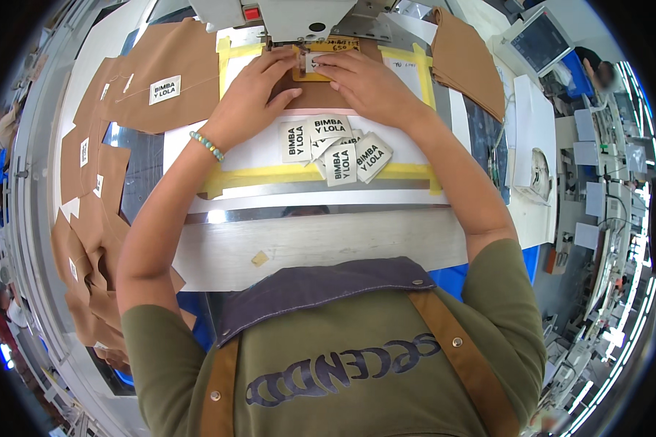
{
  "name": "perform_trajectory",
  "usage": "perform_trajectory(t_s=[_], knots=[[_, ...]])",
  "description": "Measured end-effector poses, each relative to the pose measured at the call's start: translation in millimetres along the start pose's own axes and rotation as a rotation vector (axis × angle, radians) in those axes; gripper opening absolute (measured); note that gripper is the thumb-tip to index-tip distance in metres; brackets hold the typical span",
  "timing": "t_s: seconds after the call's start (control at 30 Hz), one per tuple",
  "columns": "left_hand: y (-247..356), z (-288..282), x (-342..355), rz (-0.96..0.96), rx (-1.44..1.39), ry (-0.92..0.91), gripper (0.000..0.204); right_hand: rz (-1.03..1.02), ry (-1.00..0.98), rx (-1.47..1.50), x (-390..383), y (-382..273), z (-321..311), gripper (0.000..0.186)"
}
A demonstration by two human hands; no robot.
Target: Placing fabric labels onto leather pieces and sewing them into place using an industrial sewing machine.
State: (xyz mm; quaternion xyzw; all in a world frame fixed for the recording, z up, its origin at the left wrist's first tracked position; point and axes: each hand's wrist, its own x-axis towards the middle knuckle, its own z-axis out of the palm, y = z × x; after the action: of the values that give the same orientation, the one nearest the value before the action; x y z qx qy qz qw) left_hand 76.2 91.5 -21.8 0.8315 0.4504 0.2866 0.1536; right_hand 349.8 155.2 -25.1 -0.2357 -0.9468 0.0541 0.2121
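Note:
Under the sewing machine's head [299, 20], a brown fabric piece [315, 96] lies flat with a yellow template [334, 45] on it. A small white label [312, 63] sits in the template's opening. My left hand [259, 91] rests on the fabric at the template's left side, fingers stretched out and thumb apart. My right hand [368, 81] reaches in from the right, its extended fingertips touching the label's edge. Neither hand grips anything. A loose pile of white printed labels [340, 162] lies on the white sheet just below my hands.
Brown fabric pieces with white labels [165, 89] spread along the left side. A stack of brown pieces [468, 62] lies at the far right. Yellow tape [270, 176] borders the white work sheet. A monitor [539, 42] and a white box [533, 138] stand farther right.

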Motion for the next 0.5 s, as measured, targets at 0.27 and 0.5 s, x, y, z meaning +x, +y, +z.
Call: perform_trajectory(t_s=[0.27,0.5], knots=[[6,-9,-12,0.058,0.320,0.085,0.044,0.028,-0.040,0.060,5,2,-4,0.037],[142,-70,-13,0.258,-0.415,-0.071,0.042,0.074,-0.058,0.086,1,3,-6,0.036]])
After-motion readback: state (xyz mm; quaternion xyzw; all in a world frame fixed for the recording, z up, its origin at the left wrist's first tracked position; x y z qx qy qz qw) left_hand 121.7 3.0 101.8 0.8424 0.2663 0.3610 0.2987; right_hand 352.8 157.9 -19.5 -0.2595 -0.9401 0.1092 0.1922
